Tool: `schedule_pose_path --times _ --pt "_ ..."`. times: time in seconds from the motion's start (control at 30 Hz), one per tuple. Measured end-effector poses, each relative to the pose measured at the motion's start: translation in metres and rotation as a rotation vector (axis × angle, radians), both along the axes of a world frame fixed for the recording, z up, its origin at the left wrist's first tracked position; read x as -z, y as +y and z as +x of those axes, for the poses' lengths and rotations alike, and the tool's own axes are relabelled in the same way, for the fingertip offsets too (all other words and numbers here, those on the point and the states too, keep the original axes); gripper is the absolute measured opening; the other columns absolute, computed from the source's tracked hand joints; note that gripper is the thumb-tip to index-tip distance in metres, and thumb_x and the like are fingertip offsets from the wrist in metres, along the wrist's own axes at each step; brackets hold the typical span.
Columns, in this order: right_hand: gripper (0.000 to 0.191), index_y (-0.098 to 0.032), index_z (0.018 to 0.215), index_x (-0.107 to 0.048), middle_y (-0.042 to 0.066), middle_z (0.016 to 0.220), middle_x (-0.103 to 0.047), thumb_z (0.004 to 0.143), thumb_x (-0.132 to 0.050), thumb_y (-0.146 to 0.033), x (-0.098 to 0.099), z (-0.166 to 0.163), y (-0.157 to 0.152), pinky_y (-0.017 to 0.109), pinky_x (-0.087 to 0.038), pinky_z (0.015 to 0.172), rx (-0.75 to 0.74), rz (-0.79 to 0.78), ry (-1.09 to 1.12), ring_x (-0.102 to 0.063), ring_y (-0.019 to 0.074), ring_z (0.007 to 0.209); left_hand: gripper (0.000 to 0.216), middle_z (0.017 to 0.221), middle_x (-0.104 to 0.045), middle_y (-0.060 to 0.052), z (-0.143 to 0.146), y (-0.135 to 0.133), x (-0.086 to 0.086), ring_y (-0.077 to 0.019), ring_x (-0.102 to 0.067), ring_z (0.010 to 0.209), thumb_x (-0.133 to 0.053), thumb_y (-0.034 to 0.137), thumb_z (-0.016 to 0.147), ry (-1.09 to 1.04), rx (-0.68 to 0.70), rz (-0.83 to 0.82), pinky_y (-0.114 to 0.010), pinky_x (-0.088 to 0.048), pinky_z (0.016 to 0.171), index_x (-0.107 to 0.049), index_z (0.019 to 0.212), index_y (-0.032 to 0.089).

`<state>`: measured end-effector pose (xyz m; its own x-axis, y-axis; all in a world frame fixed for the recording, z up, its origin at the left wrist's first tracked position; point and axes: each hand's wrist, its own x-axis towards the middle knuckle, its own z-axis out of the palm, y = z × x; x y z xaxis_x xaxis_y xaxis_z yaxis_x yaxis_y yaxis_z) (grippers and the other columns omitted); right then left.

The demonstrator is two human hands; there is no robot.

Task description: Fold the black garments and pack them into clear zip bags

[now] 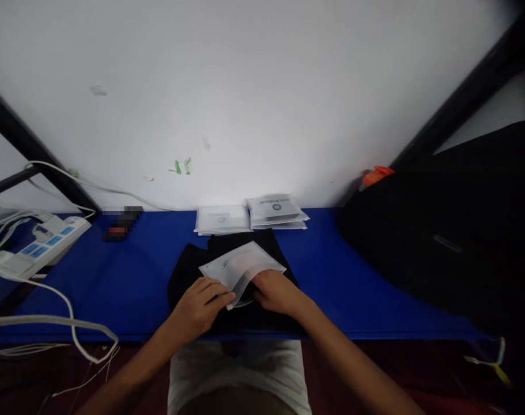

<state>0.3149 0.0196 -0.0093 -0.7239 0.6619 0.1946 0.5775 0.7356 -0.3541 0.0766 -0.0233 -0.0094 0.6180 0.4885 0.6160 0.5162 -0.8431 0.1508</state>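
A frosted translucent zip bag with dark lettering lies tilted over a folded black cloth, which looks like a garment. At the bag's near left edge, my left hand pinches the plastic between thumb and fingers. My right hand reaches in through the bag's raised opening on the right. Its fingers are inside, showing only as a faint pinkish shape through the plastic, so their grip is unclear. Whether anything else is in the bag cannot be made out.
Flat zip bags lie by the wall: a left stack and a right stack. A power strip with white cables and a dark remote-like object are at left. A large black item covers the right of the blue table.
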Motion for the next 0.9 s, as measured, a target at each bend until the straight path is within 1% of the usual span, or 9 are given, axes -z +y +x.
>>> schedule_pose_path --times 0.07,0.17,0.3,0.37,0.47,0.57,0.7,0.8,0.9 --pt "0.048 -0.014 0.127 -0.055 0.013 0.111 -0.069 0.080 -0.052 -0.009 -0.016 0.002 -0.008 0.041 -0.052 0.091 -0.063 0.099 0.164 -0.063 0.0249 0.106 0.030 0.086 -0.068 -0.005 -0.005 -0.001 0.000 -0.0174 -0.061 0.082 -0.050 0.004 0.089 -0.151 -0.053 0.035 -0.033 -0.052 0.076 -0.063 0.111 0.021" --pt "0.039 -0.015 0.127 -0.053 0.014 0.118 -0.066 0.087 -0.056 -0.017 -0.031 -0.009 -0.021 0.044 -0.048 0.100 -0.132 0.350 0.388 -0.058 0.0246 0.115 0.024 0.084 -0.066 -0.005 -0.003 -0.003 -0.005 -0.0167 -0.059 0.080 -0.055 0.006 0.089 -0.266 -0.115 0.050 -0.032 -0.052 0.072 -0.065 0.105 0.019" --pt "0.012 -0.015 0.103 -0.062 0.008 0.095 -0.072 0.093 -0.055 -0.016 -0.033 -0.036 -0.030 0.041 -0.048 0.102 -0.158 0.566 0.394 -0.064 0.0199 0.094 0.020 0.080 -0.066 -0.005 0.009 -0.002 -0.011 -0.0155 -0.060 0.075 -0.051 0.006 0.089 -0.317 -0.087 0.052 -0.029 -0.053 0.067 -0.066 0.094 0.018" --pt "0.016 -0.016 0.094 -0.062 0.007 0.090 -0.071 0.096 -0.047 -0.013 -0.033 -0.044 -0.030 0.040 -0.049 0.101 -0.153 0.573 0.388 -0.064 0.0180 0.089 0.021 0.077 -0.066 -0.004 0.015 -0.002 -0.012 -0.0144 -0.060 0.071 -0.049 0.006 0.090 -0.345 -0.077 0.038 -0.026 -0.053 0.062 -0.066 0.090 0.018" --pt "0.021 -0.017 0.093 -0.062 0.007 0.092 -0.071 0.097 -0.042 -0.012 -0.032 -0.037 -0.022 0.040 -0.050 0.100 -0.162 0.560 0.354 -0.064 0.0176 0.089 0.021 0.076 -0.066 -0.003 0.015 -0.001 -0.012 -0.0133 -0.062 0.069 -0.050 0.007 0.090 -0.395 -0.080 0.032 -0.025 -0.053 0.060 -0.067 0.089 0.019" --pt "0.022 -0.018 0.096 -0.062 0.008 0.094 -0.071 0.096 -0.041 -0.011 -0.026 -0.008 -0.006 0.045 -0.050 0.100 -0.101 0.543 0.326 -0.065 0.0192 0.093 0.019 0.079 -0.068 -0.003 0.004 -0.001 -0.014 -0.0135 -0.066 0.073 -0.055 0.006 0.089 -0.458 -0.158 0.084 -0.025 -0.055 0.065 -0.069 0.093 0.019" --pt "0.019 -0.022 0.104 -0.063 0.008 0.099 -0.071 0.094 -0.048 -0.014 -0.016 0.040 0.007 0.049 -0.051 0.099 0.122 0.478 0.312 -0.065 0.0233 0.103 0.019 0.083 -0.071 -0.002 -0.015 -0.002 -0.014 -0.0136 -0.068 0.077 -0.060 0.005 0.087 -0.534 -0.278 0.097 -0.025 -0.056 0.070 -0.070 0.090 0.020" --pt "0.022 -0.022 0.113 -0.061 0.010 0.112 -0.069 0.093 -0.054 -0.020 -0.017 0.050 0.001 0.049 -0.051 0.099 0.142 0.368 0.251 -0.062 0.0255 0.112 0.018 0.083 -0.070 -0.003 -0.016 -0.005 -0.010 -0.0146 -0.067 0.078 -0.059 0.006 0.088 -0.562 -0.191 0.000 -0.026 -0.056 0.068 -0.070 0.091 0.020" --pt "0.043 -0.019 0.132 -0.052 0.014 0.134 -0.059 0.090 -0.060 -0.025 -0.020 0.034 -0.007 0.050 -0.046 0.105 0.054 0.281 0.132 -0.051 0.0284 0.128 0.021 0.084 -0.068 -0.004 -0.007 -0.008 -0.005 -0.0152 -0.066 0.078 -0.056 0.005 0.090 -0.585 -0.060 -0.102 -0.027 -0.056 0.065 -0.069 0.097 0.019"
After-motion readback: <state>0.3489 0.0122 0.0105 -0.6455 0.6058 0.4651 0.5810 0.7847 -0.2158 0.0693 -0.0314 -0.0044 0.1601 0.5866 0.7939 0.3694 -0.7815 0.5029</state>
